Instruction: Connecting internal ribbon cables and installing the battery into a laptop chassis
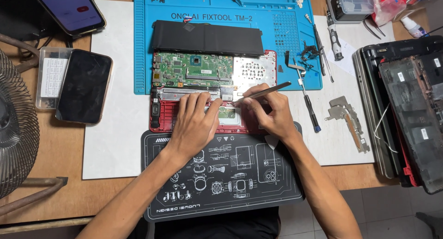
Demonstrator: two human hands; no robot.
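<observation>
Red plastic frames the opened laptop point(203, 98), which lies on the counter point(115, 137) across the lower edge of a blue repair mat point(221, 17) and the top of a black work mat point(221, 174). Its green circuit board point(194, 73) and the long black battery point(207, 37) are uncovered. The left hand point(196, 123) lies flat on the lower part of the laptop, the fingers point(194, 103) spread a little and pressing near a flat cable; they clamp nothing. The right hand point(272, 112) is just beside it, its fingers closed on metal tweezers point(263, 92), whose tips point to the left hand's fingertips. A screwdriver point(308, 98) and a metal hinge point(348, 121) lie to the right, well apart from the hands. A dark phone point(84, 86) rests to the left, and a stripped laptop shell point(408, 110) is at the far right.
</observation>
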